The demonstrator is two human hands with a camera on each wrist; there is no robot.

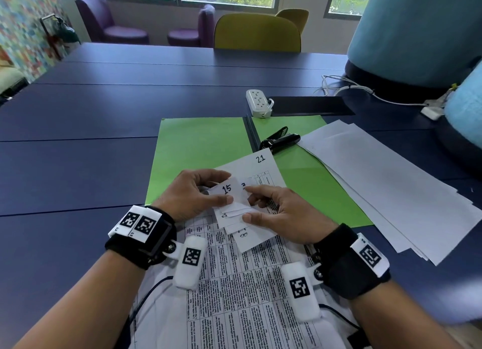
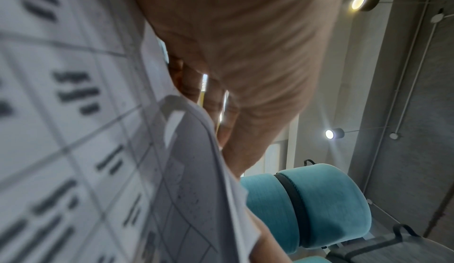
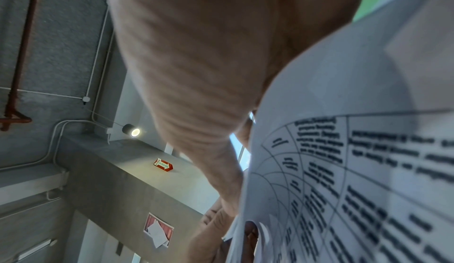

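Blue desk (image 1: pixel 78 114) under it all. Far right on it: big pile of blank white sheets (image 1: pixel 378 179), spread out a bit. Middle: green folder (image 1: pixel 203 145), open flat.

Near side, partly on the folder: printed pages (image 1: pixel 234 283) w/ tables, numbers hand-written at the corners. Top corners raised & fanned betw. both hands.

Left hand (image 1: pixel 193 192): thumb & fingers pinching corner marked 15 (image 1: pixel 227 189). Right hand (image 1: pixel 281 213): thumb pressing on the lower corners, forefinger tip at the next corner, other fingers curled under. So pinching the fan too.

Sheet marked 21 (image 1: pixel 260 159) flat just behind. Black stapler (image 1: pixel 280 141) just past it, not touched.

Handling, prob.: v. light, thin, floppy. Curls by the fingers in both wrist views. Slides sheet on sheet, so easy to grab two at once. Easy to crease or rip at a corner.

Best hold: one top corner, thumb above & finger below, other hand pressing the rest down.
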